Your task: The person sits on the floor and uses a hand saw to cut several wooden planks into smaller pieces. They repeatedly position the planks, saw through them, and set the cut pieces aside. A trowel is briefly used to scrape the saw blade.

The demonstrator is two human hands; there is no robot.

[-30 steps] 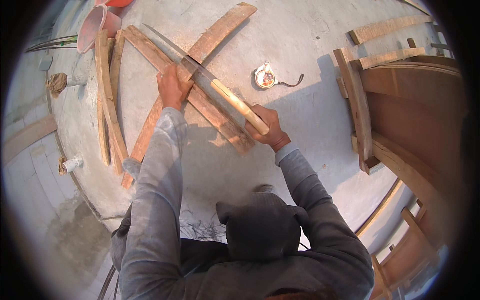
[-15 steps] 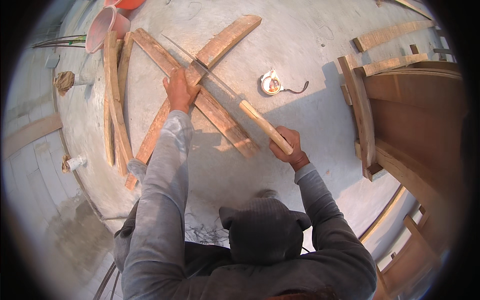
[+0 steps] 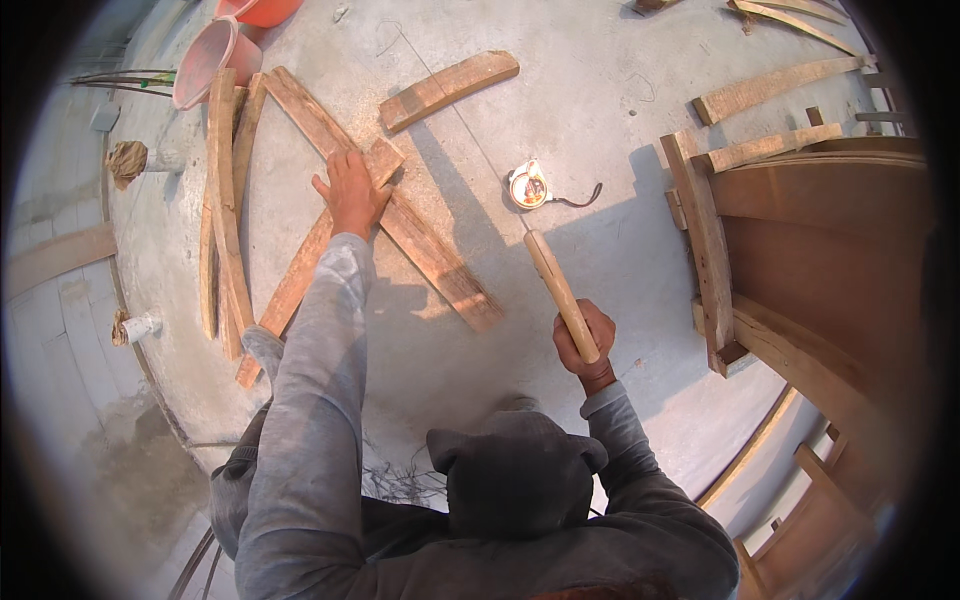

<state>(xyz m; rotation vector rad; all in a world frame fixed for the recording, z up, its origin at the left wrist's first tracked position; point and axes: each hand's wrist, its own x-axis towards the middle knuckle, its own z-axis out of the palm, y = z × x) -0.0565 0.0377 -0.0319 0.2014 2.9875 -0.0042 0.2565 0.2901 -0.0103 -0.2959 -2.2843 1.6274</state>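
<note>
In my right hand [image 3: 587, 335] is a handsaw [image 3: 553, 280], gripped by its pale wooden handle. Its thin blade, seen nearly edge-on, points up and left, away from the wood. My left hand [image 3: 351, 197] lies over a long timber [image 3: 300, 268] with the thumb spread out to the left. That timber crosses on top of a second timber [image 3: 440, 258], which lies slanted on the floor. Beyond its end, a short separate timber piece [image 3: 450, 90] lies apart, with sawdust near the gap. A round white tape measure [image 3: 528, 186] with a dark strap sits by the blade.
Several narrow timbers [image 3: 230, 200] lie at the left, below a pink bucket [image 3: 215, 65]. Brown panels with a wooden frame [image 3: 700, 250] stand at the right. More timber pieces [image 3: 780, 85] lie at the far right. A pipe stub with a brown wrapped end [image 3: 130, 163] protrudes at the left.
The timber's far end has come apart as a separate short piece. My right hand has drawn the saw right and nearer, off the wood. My left thumb has spread outward.
</note>
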